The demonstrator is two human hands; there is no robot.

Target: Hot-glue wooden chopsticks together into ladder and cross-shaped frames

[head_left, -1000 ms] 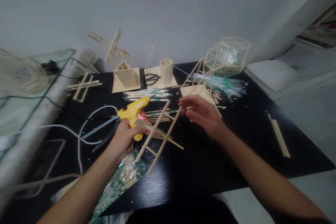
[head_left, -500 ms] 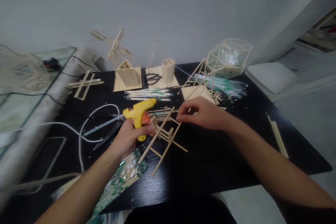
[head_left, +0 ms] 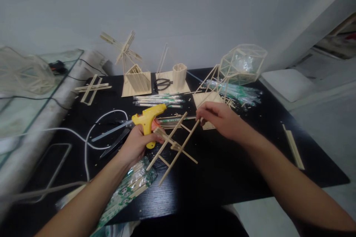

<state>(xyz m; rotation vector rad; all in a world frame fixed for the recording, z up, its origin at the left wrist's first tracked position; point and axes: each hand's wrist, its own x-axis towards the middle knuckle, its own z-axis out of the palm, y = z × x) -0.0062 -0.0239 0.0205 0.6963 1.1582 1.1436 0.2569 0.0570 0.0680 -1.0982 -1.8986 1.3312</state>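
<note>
My left hand (head_left: 136, 142) is closed around the handle of a yellow hot glue gun (head_left: 147, 117), whose nozzle points up to the right. Its thumb also lies against a small frame of wooden sticks (head_left: 170, 168), built like a ladder with crosspieces and held above the table. My right hand (head_left: 218, 118) has its fingers pinched at the upper right end of the frame's long stick. A pale glue stick (head_left: 111, 130) runs out of the gun's back.
On the black table (head_left: 222, 170) stand a stick windmill model (head_left: 138, 81), a round stick cup (head_left: 179, 76) and black scissors (head_left: 163, 83). Bagged sticks (head_left: 125, 196) lie at front left. A white cable (head_left: 86, 155) loops at left. A stick polyhedron (head_left: 244, 63) sits at back right.
My right hand has shifted slightly right, to the end of the long stick. The frame has turned, and its crosspieces look flatter. The glue gun stays in my left hand.
</note>
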